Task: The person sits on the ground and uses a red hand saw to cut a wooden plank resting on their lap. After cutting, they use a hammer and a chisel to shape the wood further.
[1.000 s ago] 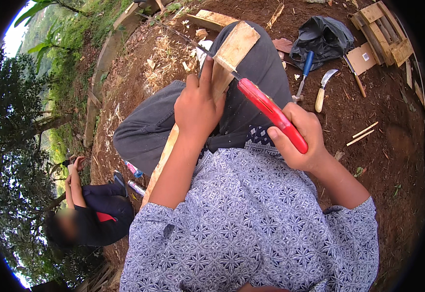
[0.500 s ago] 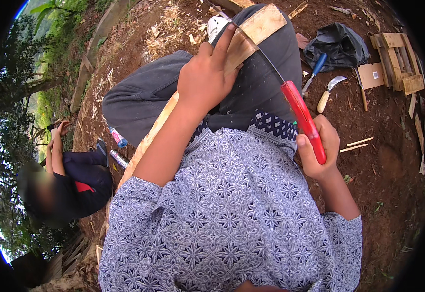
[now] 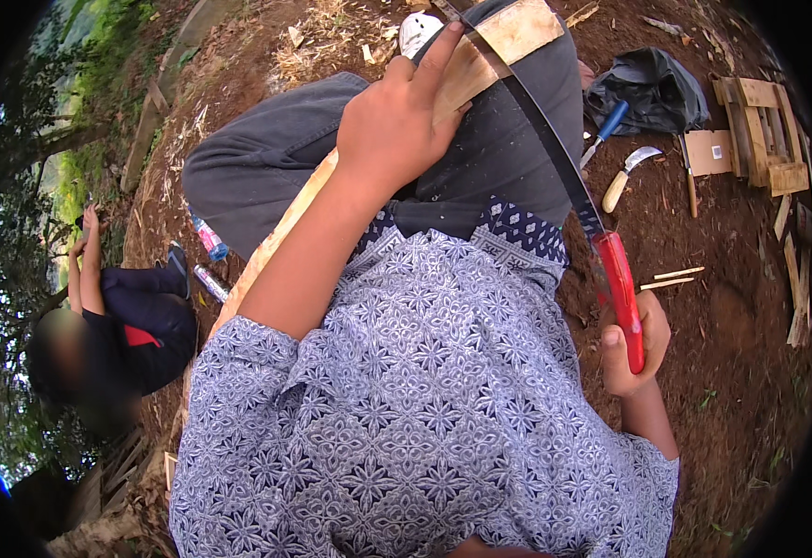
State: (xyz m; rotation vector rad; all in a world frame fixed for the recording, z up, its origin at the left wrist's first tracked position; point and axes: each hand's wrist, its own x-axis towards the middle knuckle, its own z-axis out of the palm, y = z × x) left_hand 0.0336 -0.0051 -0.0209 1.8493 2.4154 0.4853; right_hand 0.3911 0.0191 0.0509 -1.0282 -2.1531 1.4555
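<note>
A long pale wooden plank (image 3: 520, 33) runs slantwise across my crossed legs, its far end past my right knee. My left hand (image 3: 398, 126) grips the plank, with its index finger stretched along the wood to touch the saw blade. In my right hand (image 3: 635, 346) is the red handle of a hand saw (image 3: 621, 296), well out to my right. The dark blade (image 3: 541, 130) bows from the handle up to the plank, where its edge crosses the wood just beyond my left fingers. Part of the plank is hidden beneath my left forearm.
Right of my knee on brown soil lie a blue-handled tool (image 3: 607, 128), a curved knife (image 3: 627, 179), a black plastic bag (image 3: 652, 88) and a small wooden pallet (image 3: 764, 130). Two thin sticks (image 3: 673, 277) lie nearer. At left, another person (image 3: 132, 325) sits beyond a can (image 3: 211, 284).
My right hand has drawn the saw back toward me and to the right, so more blade shows between plank and handle. My left hand stays on the plank.
</note>
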